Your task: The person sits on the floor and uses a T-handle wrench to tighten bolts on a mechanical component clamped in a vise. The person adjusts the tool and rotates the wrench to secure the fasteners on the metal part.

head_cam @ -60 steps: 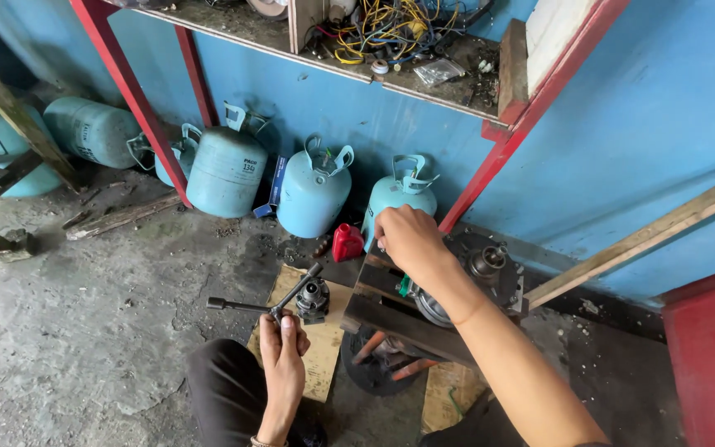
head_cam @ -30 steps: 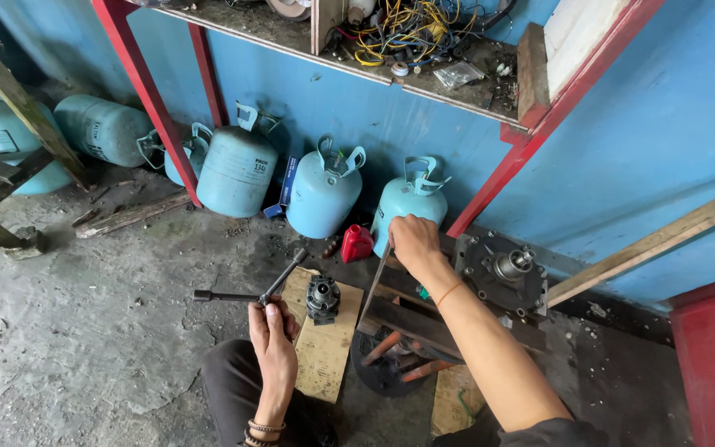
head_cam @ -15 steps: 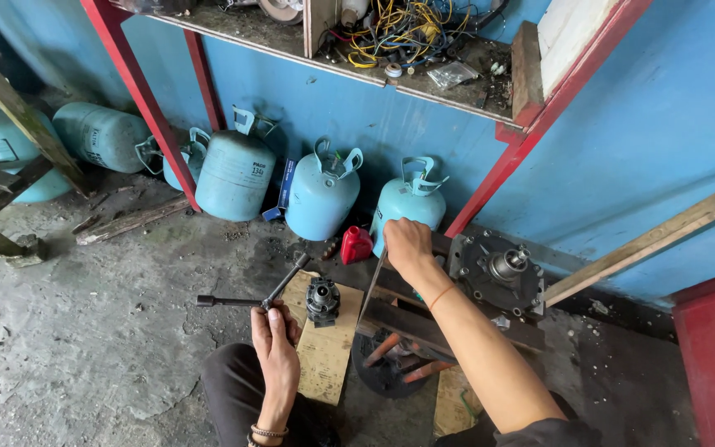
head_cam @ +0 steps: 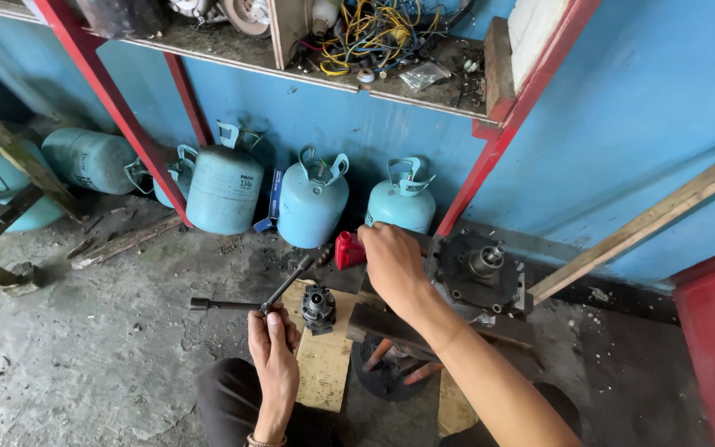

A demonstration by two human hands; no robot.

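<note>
My left hand (head_cam: 271, 341) grips the dark T-shaped socket wrench (head_cam: 246, 301) near where its bars meet, low over the concrete floor. Just right of it a small black metal part (head_cam: 318, 307) stands on a wooden board (head_cam: 322, 360). My right hand (head_cam: 391, 261) reaches forward and closes over something by a small red object (head_cam: 349, 249); what its fingers hold is hidden. Right of that hand lies a dark metal housing with a protruding shaft (head_cam: 479, 269).
Three pale blue gas cylinders (head_cam: 314, 201) stand against the blue wall, with more lying at the left (head_cam: 86, 159). A red-framed shelf (head_cam: 424, 83) holds tangled wires and parts. A wooden beam (head_cam: 647, 222) leans at the right. A black stand with orange legs (head_cam: 392, 362) sits below the housing.
My right hand has slid left from the metal housing toward the red object. My left hand has kept its grip on the wrench, shifting slightly.
</note>
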